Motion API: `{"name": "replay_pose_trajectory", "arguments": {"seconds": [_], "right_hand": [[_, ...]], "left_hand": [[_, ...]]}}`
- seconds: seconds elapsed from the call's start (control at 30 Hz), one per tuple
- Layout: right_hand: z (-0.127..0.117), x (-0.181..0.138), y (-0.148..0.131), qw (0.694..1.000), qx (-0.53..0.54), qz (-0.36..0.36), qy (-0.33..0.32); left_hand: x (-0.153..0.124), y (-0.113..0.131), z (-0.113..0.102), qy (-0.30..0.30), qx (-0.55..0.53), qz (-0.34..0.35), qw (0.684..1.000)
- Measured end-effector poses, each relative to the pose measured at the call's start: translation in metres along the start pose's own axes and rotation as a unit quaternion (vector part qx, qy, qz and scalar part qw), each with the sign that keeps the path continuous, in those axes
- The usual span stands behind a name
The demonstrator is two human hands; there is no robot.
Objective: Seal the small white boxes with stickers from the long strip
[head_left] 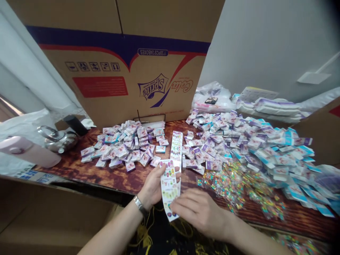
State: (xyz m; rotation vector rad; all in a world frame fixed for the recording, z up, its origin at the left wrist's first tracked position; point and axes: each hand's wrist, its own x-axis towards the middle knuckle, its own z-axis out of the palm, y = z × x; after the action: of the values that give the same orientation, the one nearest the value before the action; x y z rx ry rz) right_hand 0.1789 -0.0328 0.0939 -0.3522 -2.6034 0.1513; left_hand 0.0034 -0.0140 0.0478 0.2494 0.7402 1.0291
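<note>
A long white sticker strip (170, 194) printed with rows of small colourful designs hangs over the table's front edge. My left hand (154, 184) grips its upper part, thumb in front and fingers behind. At the strip's lower end, my right hand (203, 212) has its fingers closed on the right edge. Another printed strip (176, 143) lies flat on the table just beyond, partly hidden behind the held one. Small white-and-purple boxes (122, 150) are heaped to the left of the strips. On the right, a larger pile of similar boxes (228, 132) spreads out.
Clear packets of colourful bits (236, 187) lie at the front right of the brown table (106, 177). A big cardboard carton (127, 81) stands behind. At the left are a pink bottle (32, 152) and a metal kettle (60, 138). Plastic-wrapped bundles (273, 106) sit at the back right.
</note>
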Motion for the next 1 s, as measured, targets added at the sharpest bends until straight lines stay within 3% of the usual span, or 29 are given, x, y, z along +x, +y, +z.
{"name": "replay_pose_trajectory", "arguments": {"seconds": [0.1, 0.23, 0.37, 0.43, 0.5, 0.57, 0.67, 0.73, 0.87, 0.93, 1.0], "right_hand": [[-0.001, -0.001, 0.009, 0.990, 0.057, 0.124, 0.037], [0.006, 0.002, 0.038, 0.955, 0.067, 0.258, 0.128], [0.022, 0.006, 0.052, 0.946, 0.074, 0.292, 0.121], [0.025, 0.009, 0.053, 0.944, 0.070, 0.298, 0.124], [0.024, 0.011, 0.054, 0.946, 0.058, 0.288, 0.138], [0.022, 0.011, 0.053, 0.952, 0.032, 0.261, 0.155], [0.021, 0.007, 0.045, 0.975, -0.034, 0.166, 0.146], [0.024, 0.002, 0.036, 0.986, -0.085, 0.097, 0.107], [0.035, -0.007, 0.025, 0.984, -0.165, 0.046, 0.047], [0.038, -0.009, 0.025, 0.984, -0.171, 0.034, 0.043], [0.039, -0.009, 0.027, 0.988, -0.145, 0.038, 0.046]], "left_hand": [[-0.001, -0.011, -0.003, 0.021, 0.073, 0.055, 0.996], [-0.010, -0.023, -0.006, -0.011, 0.193, 0.096, 0.976], [-0.018, -0.019, -0.008, -0.061, 0.399, 0.182, 0.897], [-0.020, -0.014, -0.006, -0.062, 0.457, 0.187, 0.867], [-0.019, -0.012, -0.004, -0.071, 0.446, 0.156, 0.878], [-0.017, -0.014, -0.001, -0.075, 0.382, 0.116, 0.914], [-0.012, -0.022, 0.000, -0.042, 0.233, 0.081, 0.968], [-0.010, -0.025, -0.001, -0.017, 0.138, 0.072, 0.988], [-0.011, -0.020, -0.004, -0.044, 0.042, 0.064, 0.996], [-0.012, -0.016, -0.005, -0.075, 0.038, 0.050, 0.995], [-0.012, -0.013, -0.005, -0.065, 0.051, 0.048, 0.995]]}}
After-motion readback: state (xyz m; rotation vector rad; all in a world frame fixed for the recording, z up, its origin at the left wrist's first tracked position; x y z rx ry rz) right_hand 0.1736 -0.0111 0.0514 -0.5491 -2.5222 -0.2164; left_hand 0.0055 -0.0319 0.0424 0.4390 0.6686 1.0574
